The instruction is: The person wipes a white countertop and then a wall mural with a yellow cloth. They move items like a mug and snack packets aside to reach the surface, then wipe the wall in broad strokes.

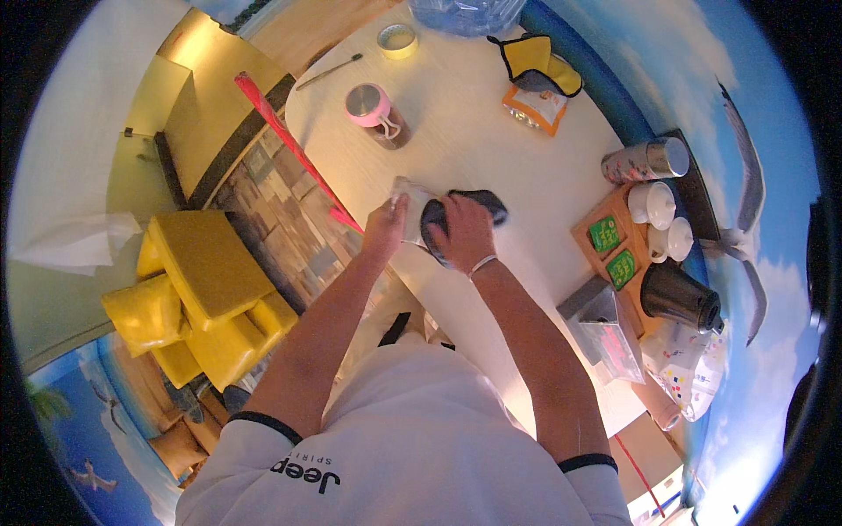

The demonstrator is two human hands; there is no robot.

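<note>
Near the table's front edge, my left hand (pixel 387 225) grips a clear, see-through plastic piece (pixel 414 197) by its left side. Its exact shape is hard to make out. My right hand (pixel 466 230) holds a dark grey cloth with black edging (pixel 485 200) against the right side of that piece. Part of the cloth bunches under the fingers and the rest spreads out to the right. Some blur lies over the right fingers. Beyond both hands stands a jar with a pink-rimmed lid and strap (pixel 378 115).
Tape roll (pixel 397 41), toothbrush (pixel 329 72), yellow cloth (pixel 543 62) and orange-edged packet (pixel 536 108) lie farther back. At right are a floral tumbler (pixel 644 160), wooden tray (pixel 589 230), white lidded cups (pixel 651 204), black container (pixel 677 299) and sign holder (pixel 612 335). A red pole (pixel 289 141) is left.
</note>
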